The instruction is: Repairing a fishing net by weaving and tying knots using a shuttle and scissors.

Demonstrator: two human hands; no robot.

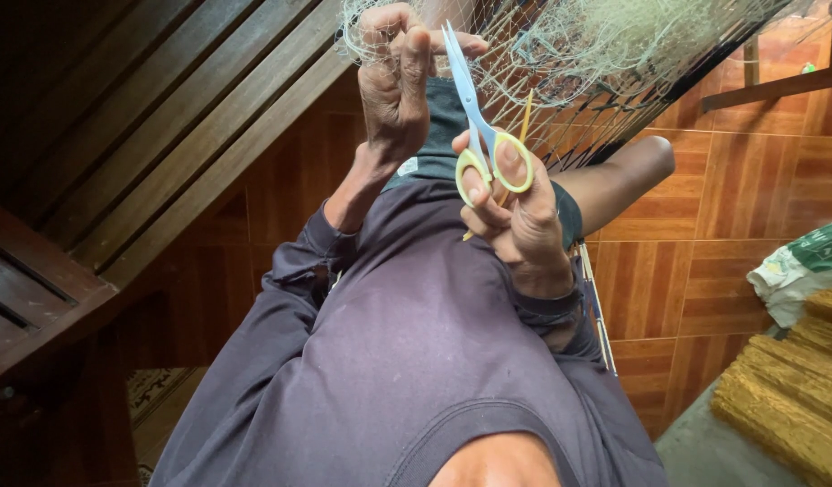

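Up near the top of the view, the left hand (pixel 393 86) is clenched on a bunch of net (pixel 560 54), fingers curled tight w/ thumb pressed over the strands, prob. to keep the mesh taut so one strand stands clear. Right hand (pixel 515 212) grasps the scissors (pixel 474 117): thumb thru one yellow loop, a finger thru the other, blades pointing up and closed or nearly so, tips just beside the left fingers at the pinched mesh. Held that close, the blades can get at a single strand w/o snagging the rest. A thin yellow stick (pixel 522 135), maybe a netting needle, is tucked in the same right hand behind the scissors, likely kept there so it's handy; can't tell exactly which fingers pin it. Net drapes from upper right down over the knee (pixel 632 167), which seems to prop it. Person sits on a brown tile floor (pixel 758 189), dark wood slats (pixel 163 108) to the left, straw-coloured bundles (pixel 795 397) and a sack (pixel 804 266) well apart at right.
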